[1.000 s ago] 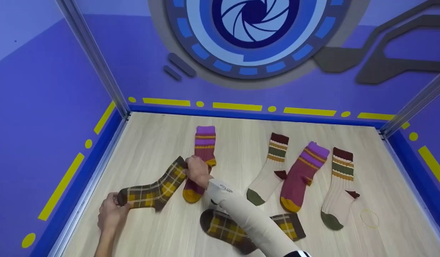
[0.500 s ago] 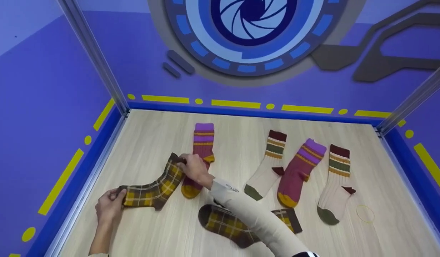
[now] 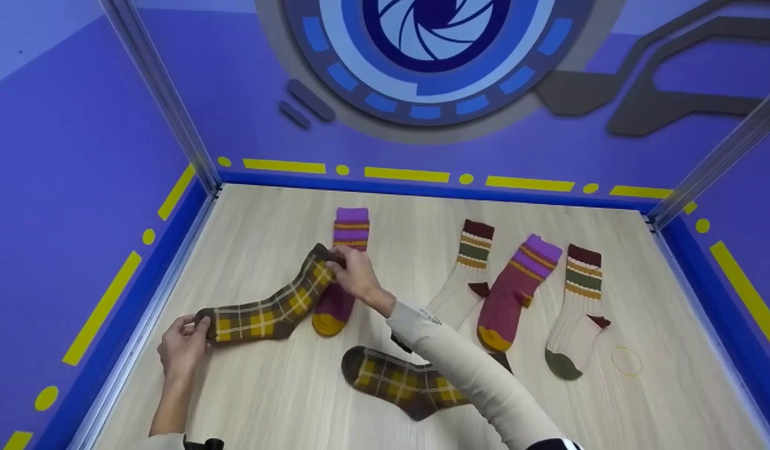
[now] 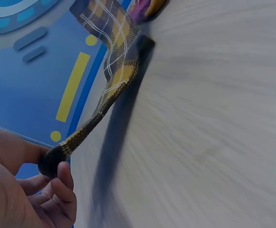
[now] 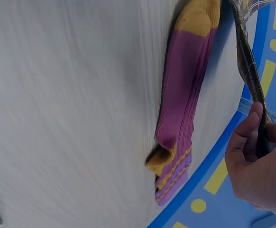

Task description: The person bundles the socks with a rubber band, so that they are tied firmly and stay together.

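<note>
A brown and yellow plaid sock (image 3: 266, 315) is stretched between both hands, raised above the table in the wrist views. My left hand (image 3: 182, 347) pinches its dark toe between thumb and fingers. At the cuff end, my right hand (image 3: 357, 272) pinches the dark band, the sock's edge seen thin in the right wrist view. Beneath and beside the right hand lies a purple and maroon striped sock (image 5: 188, 90) with a mustard toe, partly covered in the head view. The matching plaid sock (image 3: 391, 378) lies flat near the front, its cuff end mostly hidden by the right sleeve.
Right of the middle, a cream sock with a striped cuff (image 3: 475, 250), another maroon sock (image 3: 513, 290) and a second cream sock (image 3: 582, 306) lie on the wooden table (image 3: 666, 300). A thin yellow ring (image 3: 627, 361) is beside them. Blue walls (image 3: 66, 206) enclose the sides and back.
Both hands have lifted the plaid sock and drawn it straighter, the right hand shifting up and slightly right. The head view has tilted a little; the other socks lie as before.
</note>
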Tool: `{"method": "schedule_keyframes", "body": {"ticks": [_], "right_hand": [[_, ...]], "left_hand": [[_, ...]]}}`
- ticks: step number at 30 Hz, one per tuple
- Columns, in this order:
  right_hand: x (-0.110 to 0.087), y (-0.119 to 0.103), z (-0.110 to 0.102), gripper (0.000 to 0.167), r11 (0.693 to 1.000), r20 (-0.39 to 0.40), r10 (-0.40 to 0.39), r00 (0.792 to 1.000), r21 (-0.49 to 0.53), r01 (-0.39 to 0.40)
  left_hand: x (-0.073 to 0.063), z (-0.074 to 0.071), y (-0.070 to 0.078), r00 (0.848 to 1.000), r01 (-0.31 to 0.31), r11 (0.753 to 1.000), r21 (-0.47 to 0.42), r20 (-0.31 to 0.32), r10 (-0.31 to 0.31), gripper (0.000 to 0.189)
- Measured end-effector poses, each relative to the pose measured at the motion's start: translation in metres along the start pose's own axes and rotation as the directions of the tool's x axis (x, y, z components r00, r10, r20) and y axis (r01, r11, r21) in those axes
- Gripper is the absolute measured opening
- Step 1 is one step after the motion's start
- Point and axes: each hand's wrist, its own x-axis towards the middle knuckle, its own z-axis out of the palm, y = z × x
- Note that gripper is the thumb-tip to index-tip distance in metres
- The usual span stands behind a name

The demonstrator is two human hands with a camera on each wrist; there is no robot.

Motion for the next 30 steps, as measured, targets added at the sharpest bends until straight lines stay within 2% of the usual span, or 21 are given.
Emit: {"method": "schedule_keyframes", "body": {"ticks": [4,7,12,14,19,30], "right_hand": [[-0.003,0.003,-0.013,0.024,0.989,0.008,0.031,0.999,0.142,-0.032],[-0.006,0.006,-0.025,0.024,0.977,0.009,0.050,0.999,0.209,-0.051],[-0.012,0.013,-0.046,0.021,0.984,-0.023,0.029,0.999,0.174,-0.025],[-0.016,0.018,-0.055,0.020,0.989,-0.037,0.021,0.999,0.145,-0.016],[-0.026,0.027,-0.075,0.018,0.989,-0.048,0.045,0.998,0.145,-0.037],[-0.058,0.050,-0.117,0.022,0.977,-0.029,0.092,0.995,0.195,-0.085]], "left_hand": [[-0.004,0.001,0.007,1.000,-0.009,1.000,-0.012,-0.005,0.008,0.035],[-0.007,0.002,0.012,1.000,-0.026,0.999,-0.027,-0.008,0.026,0.034],[-0.012,0.006,0.020,0.999,-0.046,0.997,-0.060,0.007,0.046,0.031],[-0.014,0.008,0.023,0.998,-0.045,0.995,-0.084,0.027,0.048,0.030],[-0.016,0.015,0.033,0.993,-0.055,0.988,-0.146,0.097,0.070,0.032],[-0.030,0.037,0.053,0.973,-0.092,0.987,-0.131,0.201,0.117,0.028]]}}
